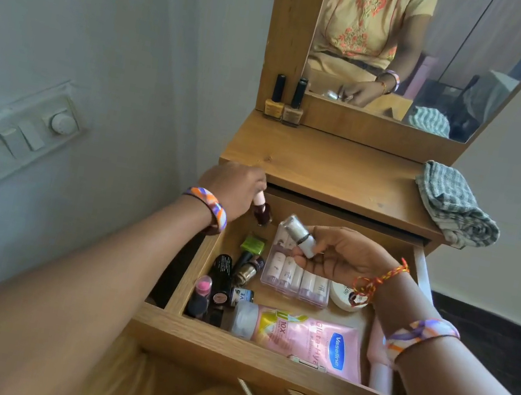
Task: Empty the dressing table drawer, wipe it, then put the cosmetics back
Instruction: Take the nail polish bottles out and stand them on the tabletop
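Two hands work over the open drawer [262,354] of a wooden dressing table. At far left, a switch panel [6,149] sits on the wall. The left hand [236,189], with a colourful bangle at its wrist, pinches the pale cap of a dark red nail polish bottle [261,213] at the drawer's back left corner. Below it inside the drawer lie a green packet [252,243], a gold-toned bottle [245,273], a black tube [222,269] and a pink lipstick [203,286], close together along the left side. On the tabletop [327,164] above, a yellow nail polish bottle [275,100] and a brown nail polish bottle [294,105] stand side by side against the mirror [454,40] frame. In the drawer's middle, a clear case of pale tubes [293,279] lies flat, and a pink Vaseline lotion bottle [300,338] lies on its side along the front wall. The right hand [342,257] curls its fingers round a small silver-topped bottle [301,236], held tilted above the clear case. A white jar [344,297] shows partly beneath that wrist. At right, a folded checked cloth [452,206] rests on the tabletop's edge.
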`<state>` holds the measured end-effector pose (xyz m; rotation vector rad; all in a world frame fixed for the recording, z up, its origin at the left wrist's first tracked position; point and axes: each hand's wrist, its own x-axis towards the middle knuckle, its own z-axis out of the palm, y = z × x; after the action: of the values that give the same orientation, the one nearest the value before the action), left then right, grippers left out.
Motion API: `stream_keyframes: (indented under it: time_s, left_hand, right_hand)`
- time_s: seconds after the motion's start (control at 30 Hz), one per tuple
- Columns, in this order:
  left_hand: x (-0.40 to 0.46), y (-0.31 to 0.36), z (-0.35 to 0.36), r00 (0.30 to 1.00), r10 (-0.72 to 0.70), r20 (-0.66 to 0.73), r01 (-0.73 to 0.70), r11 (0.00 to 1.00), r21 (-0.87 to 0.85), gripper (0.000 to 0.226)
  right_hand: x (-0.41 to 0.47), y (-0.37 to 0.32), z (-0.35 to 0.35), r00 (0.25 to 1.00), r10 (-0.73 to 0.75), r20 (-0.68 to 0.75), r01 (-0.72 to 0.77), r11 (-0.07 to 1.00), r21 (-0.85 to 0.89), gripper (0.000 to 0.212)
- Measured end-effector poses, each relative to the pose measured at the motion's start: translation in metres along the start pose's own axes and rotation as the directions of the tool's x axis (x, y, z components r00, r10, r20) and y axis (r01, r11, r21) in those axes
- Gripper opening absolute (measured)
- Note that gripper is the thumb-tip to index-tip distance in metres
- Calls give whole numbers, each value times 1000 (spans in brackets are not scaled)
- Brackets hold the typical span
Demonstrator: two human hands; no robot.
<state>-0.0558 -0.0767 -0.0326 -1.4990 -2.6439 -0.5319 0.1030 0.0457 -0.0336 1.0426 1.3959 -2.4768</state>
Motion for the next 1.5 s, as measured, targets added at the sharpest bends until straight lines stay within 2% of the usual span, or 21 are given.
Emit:
stream_keyframes:
  time_s: [0.1,0.27,0.33,0.47,0.53,0.63,0.7,0.77,0.87,1.07,1.17,1.3,1.5]
  left_hand:
    - [6,1,-16,995,-9,-97,-7,987,-163,30]
    - [25,4,-36,960,-45,-276,-21,972,-232,41]
    - [36,5,-42,938,-77,-338,-5,972,-237,44]
    - [57,7,-49,921,-118,-372,57,984,-169,45]
    - [66,7,-49,926,-124,-357,95,991,-98,45]
    - [77,7,-43,935,-143,-325,139,990,-34,47]
    - [83,6,-37,931,-181,-318,167,983,-70,47]
    - [87,6,-32,916,-222,-335,192,974,-123,48]
    - [91,2,-26,909,-259,-326,202,959,-198,49]
    - [81,-7,-7,915,-340,-216,251,901,-355,45]
    - [86,-11,-1,914,-354,-200,269,894,-358,45]
    - [105,-16,0,878,-423,-225,311,860,-405,41]
    - [128,-21,3,851,-476,-222,338,820,-462,44]
  right_hand:
    - [-3,-5,-2,994,-42,97,41,999,9,45]
    - [-2,-21,4,966,-167,197,154,985,77,39]
    - [2,-32,10,949,-268,165,266,963,30,34]
    - [14,-59,23,867,-498,-12,497,866,-59,37]
    - [24,-69,27,800,-593,-87,561,793,-238,34]
    - [44,-77,31,681,-704,-203,473,634,-612,32]
    - [56,-80,34,644,-731,-224,385,563,-732,37]
    - [68,-83,36,624,-749,-220,350,521,-779,42]
    - [81,-88,40,590,-780,-207,362,485,-796,41]
    - [93,-96,43,533,-820,-207,393,457,-798,32]
    - [103,-99,42,541,-811,-223,412,487,-771,33]
    - [115,-106,45,542,-796,-269,428,537,-727,32]
    - [129,-112,46,546,-790,-278,437,552,-710,32]
